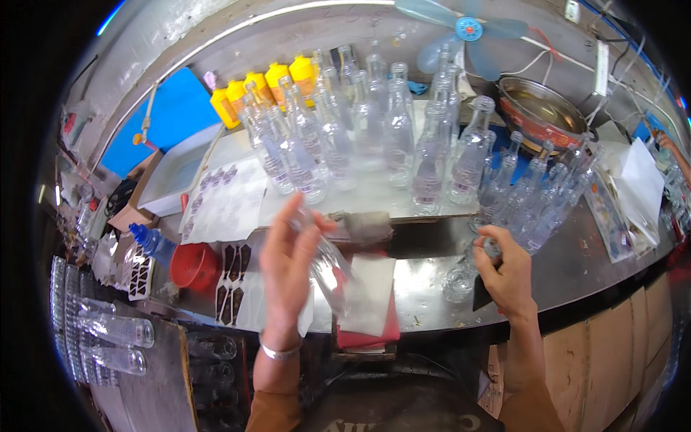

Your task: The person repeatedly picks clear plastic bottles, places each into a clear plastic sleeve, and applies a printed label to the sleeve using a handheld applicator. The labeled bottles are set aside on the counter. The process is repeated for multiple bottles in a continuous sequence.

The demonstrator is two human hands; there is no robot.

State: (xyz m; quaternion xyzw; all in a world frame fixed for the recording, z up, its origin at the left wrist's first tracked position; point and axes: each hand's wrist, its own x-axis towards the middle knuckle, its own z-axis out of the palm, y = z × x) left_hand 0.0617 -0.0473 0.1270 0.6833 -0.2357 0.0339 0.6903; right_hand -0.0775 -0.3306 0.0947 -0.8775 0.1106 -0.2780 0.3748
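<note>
A clear glass bottle [331, 270], smeared by motion, slants down from my left hand [286, 252]. Its upper end lies between the thumb and fingers. To the right, my right hand [507, 270] curls its fingers at the neck of another clear glass bottle [458, 281], whose round base shows beside the hand on the metal table. Part of this second bottle is hidden by my fingers. Below the left bottle lies a white sheet [368, 295] on a red pad [374, 338]. A grey cloth [363, 227] rests at the raised board's front edge.
Several printed bottles [335, 147] stand on the raised white board [374, 198]; more crowd the right [533, 187]. Yellow bottles [277, 79] line the back. A red cup [193, 265], a blue bottle [151, 241] and a label sheet [227, 194] are left. A fan [468, 29] hangs behind.
</note>
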